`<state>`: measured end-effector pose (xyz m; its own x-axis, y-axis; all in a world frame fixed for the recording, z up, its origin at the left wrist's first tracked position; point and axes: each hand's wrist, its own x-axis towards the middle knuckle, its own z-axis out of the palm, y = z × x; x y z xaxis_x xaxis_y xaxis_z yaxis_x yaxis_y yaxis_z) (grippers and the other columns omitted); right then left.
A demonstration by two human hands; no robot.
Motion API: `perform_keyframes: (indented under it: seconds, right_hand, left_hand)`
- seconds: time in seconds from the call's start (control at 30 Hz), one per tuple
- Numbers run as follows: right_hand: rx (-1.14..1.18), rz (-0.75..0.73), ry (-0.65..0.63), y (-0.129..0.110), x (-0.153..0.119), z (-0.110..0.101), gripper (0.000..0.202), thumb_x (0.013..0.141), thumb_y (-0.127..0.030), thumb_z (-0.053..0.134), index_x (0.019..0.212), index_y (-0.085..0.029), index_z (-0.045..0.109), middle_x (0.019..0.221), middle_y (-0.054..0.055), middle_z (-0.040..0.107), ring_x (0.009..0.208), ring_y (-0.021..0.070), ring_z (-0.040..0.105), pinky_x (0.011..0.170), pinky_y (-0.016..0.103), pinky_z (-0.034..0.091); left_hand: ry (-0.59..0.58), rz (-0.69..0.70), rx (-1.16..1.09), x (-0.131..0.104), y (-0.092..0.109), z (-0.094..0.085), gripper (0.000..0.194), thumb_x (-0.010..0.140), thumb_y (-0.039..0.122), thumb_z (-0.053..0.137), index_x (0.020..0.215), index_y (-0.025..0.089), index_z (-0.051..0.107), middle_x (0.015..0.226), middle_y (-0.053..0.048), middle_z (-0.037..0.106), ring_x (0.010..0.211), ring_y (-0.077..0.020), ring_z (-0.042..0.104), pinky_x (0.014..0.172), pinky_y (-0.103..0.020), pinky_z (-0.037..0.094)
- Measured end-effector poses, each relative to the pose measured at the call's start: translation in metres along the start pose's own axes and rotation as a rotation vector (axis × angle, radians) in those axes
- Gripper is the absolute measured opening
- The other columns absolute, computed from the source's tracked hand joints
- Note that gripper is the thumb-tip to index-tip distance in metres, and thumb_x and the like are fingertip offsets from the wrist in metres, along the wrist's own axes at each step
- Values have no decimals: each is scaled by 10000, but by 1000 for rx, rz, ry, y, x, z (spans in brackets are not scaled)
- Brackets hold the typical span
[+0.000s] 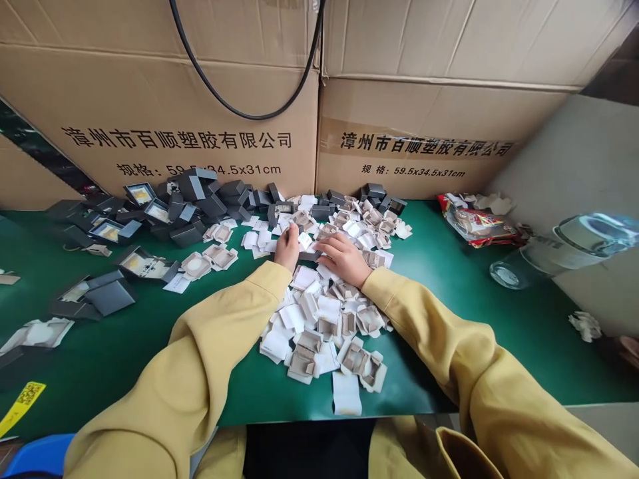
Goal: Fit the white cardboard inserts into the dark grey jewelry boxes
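In the middle of the table, my left hand [288, 249] is closed, thumb up, at the left end of a small black box [308, 255]. My right hand [345, 259] curves its fingers over the right end of this box, so most of it is hidden. Around both hands lies a heap of small folded white and grey card inserts [304, 356], some flat and some with a formed hollow. Several more black boxes [200, 199] are piled to the left and behind, some of them open with a pale inside showing.
Large cardboard cartons [200, 100] stand along the back of the green table [429, 299], with a black cable [239, 112] hanging before them. On the right are a red snack packet [479, 223], a clear bottle [559, 249] and crumpled paper [585, 326]. A yellow label [22, 406] is at the left.
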<state>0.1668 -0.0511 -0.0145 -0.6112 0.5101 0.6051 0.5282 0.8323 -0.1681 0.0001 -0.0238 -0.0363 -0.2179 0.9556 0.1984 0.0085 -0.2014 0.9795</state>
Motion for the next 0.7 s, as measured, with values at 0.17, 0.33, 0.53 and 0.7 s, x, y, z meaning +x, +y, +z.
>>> perform_keyframes:
  seconds: [0.17,0.33,0.53,0.7]
  right_hand:
    - [-21,7,-54,1,2,2,273,910,-324,391,1025,-176,590,973,100,613,952,235,479,833,420,435]
    - [-10,-17,-24,3,5,1,260,909,-310,397,997,-158,589,953,99,605,927,225,468,828,383,438]
    - [13,-24,-74,8,3,2,337,888,-401,428,1101,-176,560,1011,99,578,904,225,463,802,382,434]
    - [74,-40,-120,10,3,3,339,882,-434,422,1067,-188,565,1089,91,571,953,229,461,847,390,416]
  left_hand:
    - [16,-5,14,3,-2,2,557,759,662,394,835,155,611,781,-73,646,878,-221,616,754,-324,502]
    - [29,-5,39,6,-2,3,580,758,675,372,806,154,621,781,-82,649,868,-225,615,752,-335,500]
    - [-32,-19,33,8,-5,3,569,778,656,360,820,151,619,760,-79,639,833,-221,613,709,-331,502]
    - [-88,-44,25,3,1,3,525,772,637,398,842,161,606,733,-55,629,765,-194,604,686,-301,492]
